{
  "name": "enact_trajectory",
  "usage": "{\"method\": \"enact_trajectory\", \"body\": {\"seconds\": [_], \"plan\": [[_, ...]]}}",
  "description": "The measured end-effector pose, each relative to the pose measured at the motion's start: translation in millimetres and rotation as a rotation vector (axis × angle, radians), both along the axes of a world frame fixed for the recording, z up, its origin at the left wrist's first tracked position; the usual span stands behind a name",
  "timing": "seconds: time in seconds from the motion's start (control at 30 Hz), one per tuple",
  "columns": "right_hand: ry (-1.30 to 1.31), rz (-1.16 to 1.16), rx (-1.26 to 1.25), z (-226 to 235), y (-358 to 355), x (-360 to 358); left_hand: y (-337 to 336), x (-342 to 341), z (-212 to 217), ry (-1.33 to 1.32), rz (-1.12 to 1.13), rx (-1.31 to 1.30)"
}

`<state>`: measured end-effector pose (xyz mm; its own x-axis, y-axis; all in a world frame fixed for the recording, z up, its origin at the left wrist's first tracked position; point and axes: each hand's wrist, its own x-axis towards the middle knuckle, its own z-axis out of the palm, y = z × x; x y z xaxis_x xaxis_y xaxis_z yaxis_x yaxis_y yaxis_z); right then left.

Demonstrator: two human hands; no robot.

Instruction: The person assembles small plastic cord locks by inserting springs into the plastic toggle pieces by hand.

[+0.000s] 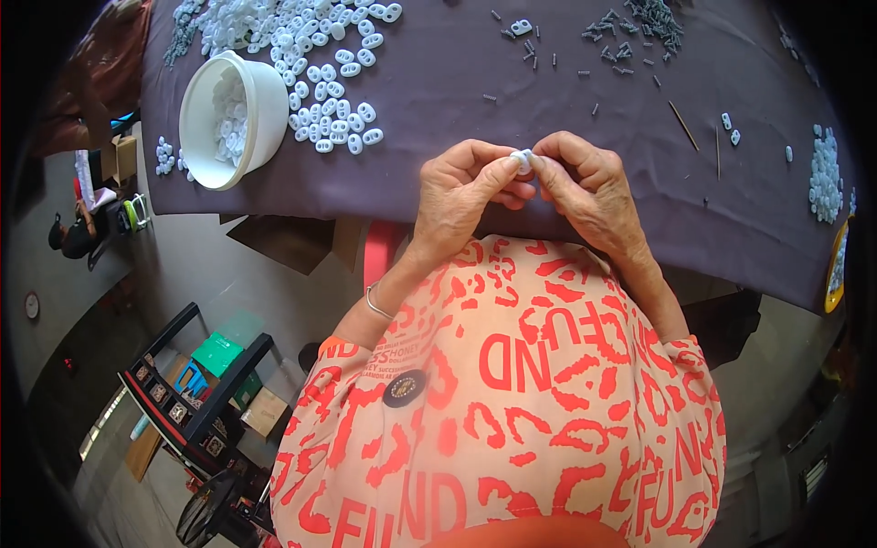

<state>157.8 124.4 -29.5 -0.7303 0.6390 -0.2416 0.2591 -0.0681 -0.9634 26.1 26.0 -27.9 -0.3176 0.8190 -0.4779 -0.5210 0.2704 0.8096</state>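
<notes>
Above the near edge of the table, my left hand (457, 190) and my right hand (592, 192) meet, fingertips pinched together. Between them is a small white plastic cord lock (523, 161), partly covered by the thumbs and fingers. Both hands are closed on it. Similar white oval pieces with two holes (333, 111) lie loose to the left, in a heap (274, 23) that reaches the far edge of view. Small dark springs (623, 53) are scattered beyond my hands, with a denser pile (660, 26) at the far right.
A white tub (267, 114) lies tilted at left with white pieces inside. Two thin sticks (683, 126) and a few white pieces (734, 137) rest right of my hands. Small pale parts (825, 178) and a yellow-rimmed container (836, 269) are at the right table edge.
</notes>
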Motion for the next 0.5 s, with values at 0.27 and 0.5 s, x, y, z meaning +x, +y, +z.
{"method": "enact_trajectory", "body": {"seconds": [0.27,0.5], "plan": [[-0.078,0.029,0.529,8.9,-9.2,-3.5,-2.8,0.0,-2.1,-0.215,0.083,0.001],[-0.157,0.048,0.792,8.6,-11.1,-2.6,-7.3,2.8,0.1,-0.287,0.058,-0.017]]}}
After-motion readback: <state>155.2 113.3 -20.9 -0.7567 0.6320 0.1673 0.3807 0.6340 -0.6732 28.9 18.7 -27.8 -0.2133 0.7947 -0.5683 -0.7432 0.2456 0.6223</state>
